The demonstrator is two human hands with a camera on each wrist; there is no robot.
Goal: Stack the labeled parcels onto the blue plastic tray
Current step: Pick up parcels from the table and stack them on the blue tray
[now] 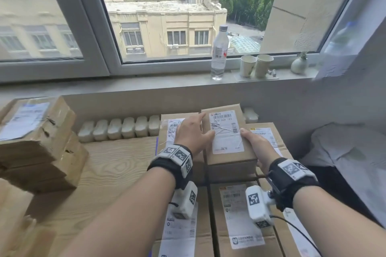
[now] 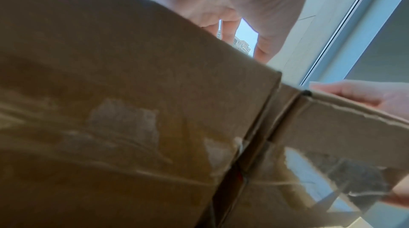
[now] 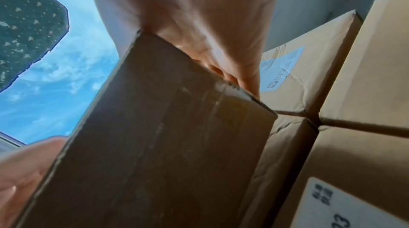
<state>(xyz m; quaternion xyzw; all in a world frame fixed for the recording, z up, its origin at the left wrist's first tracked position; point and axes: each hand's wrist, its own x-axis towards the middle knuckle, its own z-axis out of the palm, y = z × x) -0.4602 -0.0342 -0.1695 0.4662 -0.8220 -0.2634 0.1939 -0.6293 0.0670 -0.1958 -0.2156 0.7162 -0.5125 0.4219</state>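
Observation:
A brown parcel (image 1: pixel 226 137) with a white barcode label lies on top of other labeled parcels (image 1: pixel 236 215) at the table's right. My right hand (image 1: pixel 253 141) grips its near right edge, thumb on top and fingers curled round the side. My left hand (image 1: pixel 199 128) lies spread over the neighbouring parcel (image 1: pixel 167 129), fingers straight and thumb pressing on the top parcel's label. The right wrist view shows the gripped parcel (image 3: pixel 166 135) under my palm (image 3: pixel 210 30). A thin blue edge (image 1: pixel 156 145) shows along the stack's left side; the rest of the tray is hidden.
A tall stack of taped parcels (image 1: pixel 37 141) stands at the left on the wooden table (image 1: pixel 117 164). On the window sill stand a water bottle (image 1: pixel 219 51), two paper cups (image 1: pixel 255 65) and a small vase (image 1: pixel 298 64). Grey wrapping (image 1: pixel 351 152) lies at the right.

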